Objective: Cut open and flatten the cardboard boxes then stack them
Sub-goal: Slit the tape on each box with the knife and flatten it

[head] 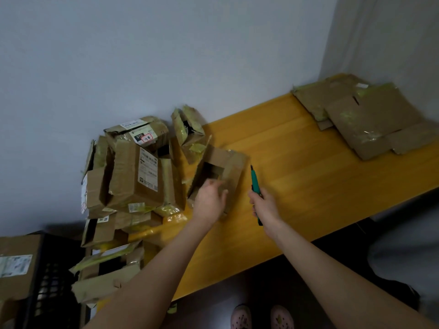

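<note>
A small open cardboard box point(228, 167) lies on the yellow wooden table point(297, 176), its opening facing me. My left hand point(209, 200) grips its near edge, fingers curled over the rim. To the right of the box, my right hand point(264, 205) holds a green utility knife point(255, 184), blade pointing away toward the wall and close to the box's right side. A pile of unflattened taped boxes point(135, 176) sits at the table's left end. Flattened cardboard sheets point(363, 117) are stacked at the far right corner.
A grey wall runs behind the table. A black plastic crate point(47, 276) with another box point(16, 264) stands at the lower left. The table's front edge runs diagonally, and my feet in pink shoes point(261, 317) stand below it on a dark floor.
</note>
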`<state>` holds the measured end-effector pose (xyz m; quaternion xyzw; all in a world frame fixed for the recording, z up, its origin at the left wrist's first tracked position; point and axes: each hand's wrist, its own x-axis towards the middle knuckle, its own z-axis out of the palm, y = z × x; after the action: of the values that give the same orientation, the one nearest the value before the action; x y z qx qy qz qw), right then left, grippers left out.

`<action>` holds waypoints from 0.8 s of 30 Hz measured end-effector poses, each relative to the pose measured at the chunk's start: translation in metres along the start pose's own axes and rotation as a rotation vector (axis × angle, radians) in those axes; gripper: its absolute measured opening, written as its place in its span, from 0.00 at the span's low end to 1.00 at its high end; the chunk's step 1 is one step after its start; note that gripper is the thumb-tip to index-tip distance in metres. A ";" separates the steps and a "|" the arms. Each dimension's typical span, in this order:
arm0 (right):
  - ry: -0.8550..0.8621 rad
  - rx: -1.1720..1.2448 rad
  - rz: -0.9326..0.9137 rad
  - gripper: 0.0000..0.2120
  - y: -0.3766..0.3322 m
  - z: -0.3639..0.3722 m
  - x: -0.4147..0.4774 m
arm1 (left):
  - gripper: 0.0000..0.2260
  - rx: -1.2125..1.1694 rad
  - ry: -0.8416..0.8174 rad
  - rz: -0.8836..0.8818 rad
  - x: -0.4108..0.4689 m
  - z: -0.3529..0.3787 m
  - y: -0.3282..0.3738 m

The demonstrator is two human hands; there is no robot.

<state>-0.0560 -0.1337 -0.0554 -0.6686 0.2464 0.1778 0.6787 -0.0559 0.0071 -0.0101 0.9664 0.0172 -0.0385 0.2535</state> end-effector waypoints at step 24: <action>-0.199 -1.733 -0.776 0.17 -0.046 0.059 0.032 | 0.14 -0.392 0.038 -0.452 -0.111 0.046 -0.066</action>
<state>0.0017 -0.0793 -0.0368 -0.9558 -0.2688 0.1168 -0.0231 -0.1728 0.0409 -0.0731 0.8714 0.2437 -0.0716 0.4197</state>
